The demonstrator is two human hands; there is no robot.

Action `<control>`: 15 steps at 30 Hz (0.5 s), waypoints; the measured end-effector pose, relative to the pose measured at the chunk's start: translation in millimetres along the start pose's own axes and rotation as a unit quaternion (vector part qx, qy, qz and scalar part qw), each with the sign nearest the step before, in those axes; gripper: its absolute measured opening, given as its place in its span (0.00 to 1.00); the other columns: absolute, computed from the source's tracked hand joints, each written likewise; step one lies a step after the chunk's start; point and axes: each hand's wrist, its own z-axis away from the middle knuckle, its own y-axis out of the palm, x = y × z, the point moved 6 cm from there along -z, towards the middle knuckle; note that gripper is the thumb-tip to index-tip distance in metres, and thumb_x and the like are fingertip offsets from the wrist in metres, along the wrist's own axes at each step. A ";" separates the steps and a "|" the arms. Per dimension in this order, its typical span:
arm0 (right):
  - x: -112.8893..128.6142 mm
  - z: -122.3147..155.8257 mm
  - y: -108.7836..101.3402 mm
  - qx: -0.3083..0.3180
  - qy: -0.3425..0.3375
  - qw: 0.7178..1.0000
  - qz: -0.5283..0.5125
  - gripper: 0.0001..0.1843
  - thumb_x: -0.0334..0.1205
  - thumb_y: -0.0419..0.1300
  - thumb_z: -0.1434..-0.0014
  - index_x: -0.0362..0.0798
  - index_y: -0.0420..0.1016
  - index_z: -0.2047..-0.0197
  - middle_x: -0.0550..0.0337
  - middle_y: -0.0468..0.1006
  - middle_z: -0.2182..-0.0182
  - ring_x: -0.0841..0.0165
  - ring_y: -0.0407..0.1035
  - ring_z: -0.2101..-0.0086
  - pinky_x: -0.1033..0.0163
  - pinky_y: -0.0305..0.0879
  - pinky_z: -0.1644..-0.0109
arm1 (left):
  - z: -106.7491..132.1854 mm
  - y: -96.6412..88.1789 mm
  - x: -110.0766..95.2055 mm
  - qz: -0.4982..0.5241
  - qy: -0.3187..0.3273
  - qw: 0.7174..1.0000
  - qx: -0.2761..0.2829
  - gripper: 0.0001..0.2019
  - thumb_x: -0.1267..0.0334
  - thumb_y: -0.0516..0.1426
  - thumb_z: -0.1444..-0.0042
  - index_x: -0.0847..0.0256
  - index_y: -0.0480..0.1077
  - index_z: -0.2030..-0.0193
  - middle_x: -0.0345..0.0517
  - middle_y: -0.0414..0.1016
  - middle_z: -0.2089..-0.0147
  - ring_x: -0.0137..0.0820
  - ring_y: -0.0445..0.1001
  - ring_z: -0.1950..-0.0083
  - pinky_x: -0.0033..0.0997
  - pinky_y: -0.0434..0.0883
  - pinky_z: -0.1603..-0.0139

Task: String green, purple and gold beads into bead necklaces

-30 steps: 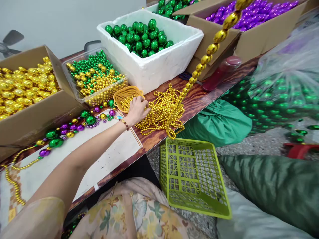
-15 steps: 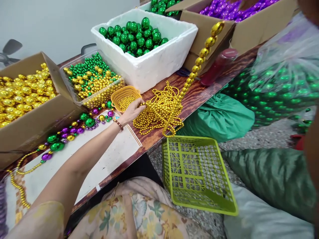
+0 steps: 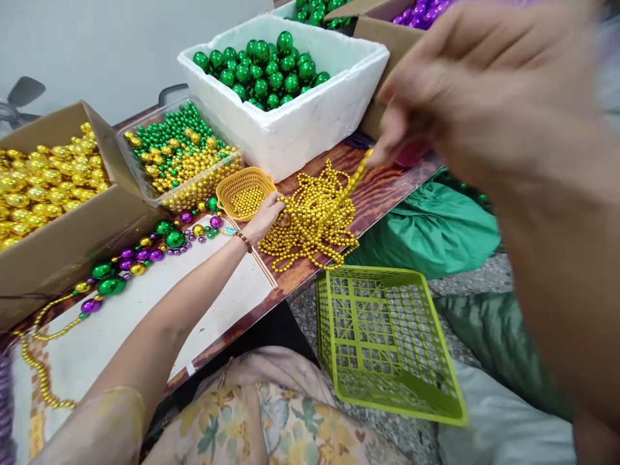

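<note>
A tangled pile of gold bead strings lies on the wooden table. At its left edge my left hand is closed, fingertips pinched on a string of the gold beads. My right hand, large and blurred close to the camera, grips the upper end of a gold bead string between its fingers. That string slants down into the pile. Just beyond my left hand sits a small orange basket holding loose gold beads.
A white foam box of green balls stands behind, beside a clear tub of mixed beads. Left is a carton of gold balls. A multicolour bead garland lies on a white cloth. A lime plastic basket sits below the table edge.
My right hand has come down from the top right into full view, lowering the string's raised end toward the pile. My left hand has shifted slightly right, its fingers more curled.
</note>
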 end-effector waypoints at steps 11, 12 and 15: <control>-197.8 48.7 57.9 0.031 0.182 0.974 0.130 0.07 0.38 0.58 0.35 0.47 0.70 0.67 0.61 0.77 0.74 0.69 0.78 0.72 0.70 0.65 0.74 | 9.5 -13.4 -9.1 0.130 -0.031 0.990 0.043 0.07 0.74 0.57 0.53 0.61 0.65 0.67 0.36 0.66 0.69 0.23 0.69 0.70 0.24 0.67 0.67; -205.9 52.3 61.4 0.031 0.187 0.970 0.151 0.06 0.37 0.57 0.35 0.48 0.70 0.65 0.61 0.77 0.75 0.68 0.78 0.71 0.69 0.66 0.73 | 11.3 -13.5 -9.5 0.135 -0.038 0.989 0.057 0.08 0.74 0.57 0.53 0.61 0.65 0.67 0.35 0.66 0.69 0.23 0.69 0.70 0.25 0.68 0.65; -221.9 60.8 73.8 0.046 0.212 0.965 0.146 0.06 0.38 0.56 0.35 0.49 0.68 0.65 0.60 0.77 0.73 0.67 0.79 0.69 0.68 0.67 0.73 | 17.4 -11.9 -9.8 0.147 -0.058 0.982 0.106 0.08 0.72 0.59 0.54 0.60 0.65 0.67 0.35 0.67 0.68 0.25 0.73 0.67 0.29 0.69 0.58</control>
